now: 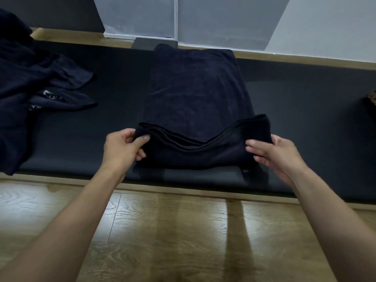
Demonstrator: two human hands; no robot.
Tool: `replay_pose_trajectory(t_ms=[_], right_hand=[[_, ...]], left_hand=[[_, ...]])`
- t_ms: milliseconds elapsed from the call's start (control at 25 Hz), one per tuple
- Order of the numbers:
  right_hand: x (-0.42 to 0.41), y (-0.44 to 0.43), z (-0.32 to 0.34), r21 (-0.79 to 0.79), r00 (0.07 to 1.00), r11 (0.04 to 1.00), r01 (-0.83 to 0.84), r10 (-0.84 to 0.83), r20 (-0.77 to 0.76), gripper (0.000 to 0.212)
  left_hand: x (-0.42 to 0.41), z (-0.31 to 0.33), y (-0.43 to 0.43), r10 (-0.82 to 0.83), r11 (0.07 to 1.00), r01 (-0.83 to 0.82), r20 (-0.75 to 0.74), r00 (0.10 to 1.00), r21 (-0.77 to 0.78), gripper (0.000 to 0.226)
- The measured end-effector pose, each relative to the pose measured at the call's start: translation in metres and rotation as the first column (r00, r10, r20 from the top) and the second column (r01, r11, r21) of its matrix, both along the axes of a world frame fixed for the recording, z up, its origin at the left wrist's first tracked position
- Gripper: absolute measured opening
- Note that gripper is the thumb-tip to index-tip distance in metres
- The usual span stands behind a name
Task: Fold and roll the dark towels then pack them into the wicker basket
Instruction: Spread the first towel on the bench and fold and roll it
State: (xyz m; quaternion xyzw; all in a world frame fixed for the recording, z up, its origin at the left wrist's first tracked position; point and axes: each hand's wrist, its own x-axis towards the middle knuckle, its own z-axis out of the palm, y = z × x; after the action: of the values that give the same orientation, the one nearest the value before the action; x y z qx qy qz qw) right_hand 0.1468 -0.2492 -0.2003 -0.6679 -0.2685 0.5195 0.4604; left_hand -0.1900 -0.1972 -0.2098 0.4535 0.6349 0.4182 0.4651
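A dark navy towel [198, 88] lies folded into a long strip on the black mat [118, 82], running away from me. Its near end is lifted and turned over into a thick layered fold [203, 153]. My left hand [124, 146] pinches the left corner of that fold between thumb and fingers. My right hand [274, 153] holds the right corner, fingers spread along the cloth. A heap of more dark towels [30, 78] lies at the left, one showing a pale printed logo. A sliver of the wicker basket [372, 100] shows at the right edge.
The mat sits on a low wooden-edged platform [142, 187] with wood floor [183, 231] in front of me. Behind the mat stand white and grey wall panels [183, 17] and a small dark block [144, 43].
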Motion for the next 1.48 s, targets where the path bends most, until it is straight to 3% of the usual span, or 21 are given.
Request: replay_pose_trajectory(t_ms=[120, 320, 400, 440, 480, 520, 560, 640, 720, 760, 800, 840, 920, 960, 1000, 1080, 1160, 1240, 1320, 1400, 1480], right_hand=[[0.011, 0.002, 0.004, -0.116, 0.944, 0.990, 0.080, -0.037, 0.328, 0.020], [0.009, -0.018, -0.012, -0.328, 0.818, 0.940, 0.089, 0.119, 0.562, 0.025], [0.001, -0.025, -0.016, -0.158, 0.740, 0.977, 0.143, 0.000, 0.672, 0.034], [-0.003, -0.029, -0.014, 0.041, 0.696, 0.987, 0.153, -0.137, 0.705, 0.038], [-0.008, -0.034, -0.011, 0.275, 0.628, 0.958, 0.081, -0.263, 0.732, 0.036], [-0.017, -0.039, -0.008, 0.449, 0.558, 0.888, -0.096, -0.326, 0.763, 0.029], [-0.027, -0.042, -0.010, 0.489, 0.472, 0.811, -0.321, -0.310, 0.825, 0.022], [-0.042, -0.044, -0.030, 0.270, 0.223, 0.684, -0.678, -0.158, 0.962, 0.027], [-0.044, -0.040, -0.055, -0.023, -0.018, 0.652, -0.758, 0.015, 1.000, 0.047], [-0.042, -0.038, -0.063, -0.089, -0.060, 0.655, -0.750, 0.066, 0.996, 0.053], [-0.039, -0.036, -0.067, -0.112, -0.064, 0.663, -0.740, 0.096, 0.993, 0.056], [-0.038, -0.033, -0.066, -0.100, -0.044, 0.672, -0.734, 0.100, 0.994, 0.055], [-0.038, -0.028, -0.063, -0.053, -0.002, 0.695, -0.717, 0.074, 0.997, 0.052], [-0.039, -0.026, -0.060, -0.048, -0.004, 0.695, -0.717, 0.065, 0.998, 0.049], [-0.039, -0.025, -0.057, -0.056, -0.015, 0.693, -0.719, 0.065, 0.998, 0.046], [-0.041, -0.021, -0.048, -0.114, -0.014, 0.714, -0.691, 0.144, 0.990, 0.038], [-0.042, -0.012, -0.036, -0.239, 0.052, 0.735, -0.634, 0.349, 0.936, 0.031], [-0.038, 0.000, -0.026, -0.325, 0.144, 0.695, -0.641, 0.525, 0.839, 0.026], [-0.031, 0.009, -0.009, -0.375, 0.213, 0.626, -0.684, 0.663, 0.717, 0.020], [-0.022, 0.016, 0.004, -0.425, 0.294, 0.565, -0.707, 0.781, 0.551, 0.017], [-0.017, 0.027, 0.009, -0.446, 0.364, 0.573, -0.688, 0.804, 0.471, 0.020]], left_hand=[[-0.008, -0.011, 0.004, 0.022, 0.995, -0.030, -0.080, 0.997, -0.093, 0.025], [-0.012, -0.029, -0.005, 0.030, 0.959, -0.079, -0.181, 0.983, -0.271, 0.034], [-0.012, -0.033, -0.005, 0.056, 0.953, -0.120, -0.227, 0.972, -0.278, 0.032], [-0.012, -0.033, -0.004, 0.069, 0.952, -0.137, -0.246, 0.967, -0.274, 0.029], [-0.011, -0.033, -0.003, 0.084, 0.951, -0.155, -0.260, 0.962, -0.267, 0.026], [-0.011, -0.032, -0.002, 0.097, 0.951, -0.168, -0.268, 0.959, -0.258, 0.024], [-0.009, -0.030, -0.001, 0.103, 0.952, -0.175, -0.273, 0.956, -0.253, 0.022], [-0.005, -0.028, 0.001, 0.126, 0.941, -0.196, -0.254, 0.959, -0.275, 0.021], [-0.003, -0.025, 0.001, 0.170, 0.908, -0.221, -0.170, 0.971, -0.355, 0.024], [-0.004, -0.023, 0.000, 0.179, 0.893, -0.216, -0.130, 0.975, -0.394, 0.024], [-0.006, -0.022, 0.000, 0.174, 0.892, -0.214, -0.134, 0.976, -0.399, 0.023], [-0.008, -0.021, -0.003, 0.133, 0.916, -0.212, -0.240, 0.961, -0.341, 0.023], [-0.005, -0.018, -0.013, 0.110, 0.994, -0.094, -0.628, 0.771, 0.058, 0.024], [0.002, -0.018, -0.023, 0.157, 0.938, 0.120, -0.708, 0.688, 0.324, 0.022], [0.012, -0.018, -0.034, 0.133, 0.816, 0.356, -0.747, 0.652, 0.456, 0.024], [0.027, -0.031, -0.051, -0.008, 0.633, 0.692, -0.891, 0.454, 0.347, 0.048], [0.028, -0.043, -0.053, -0.102, 0.648, 0.744, -0.949, 0.300, 0.165, 0.062], [0.022, -0.033, -0.040, -0.150, 0.723, 0.679, -0.931, 0.334, 0.127, 0.047], [0.018, -0.011, -0.024, -0.348, 0.766, 0.643, -0.833, 0.431, 0.013, 0.027], [0.016, 0.004, -0.002, -0.597, 0.731, 0.653, -0.648, 0.473, -0.198, 0.013], [0.017, 0.010, 0.017, -0.722, 0.665, 0.674, -0.505, 0.472, -0.321, 0.006]])
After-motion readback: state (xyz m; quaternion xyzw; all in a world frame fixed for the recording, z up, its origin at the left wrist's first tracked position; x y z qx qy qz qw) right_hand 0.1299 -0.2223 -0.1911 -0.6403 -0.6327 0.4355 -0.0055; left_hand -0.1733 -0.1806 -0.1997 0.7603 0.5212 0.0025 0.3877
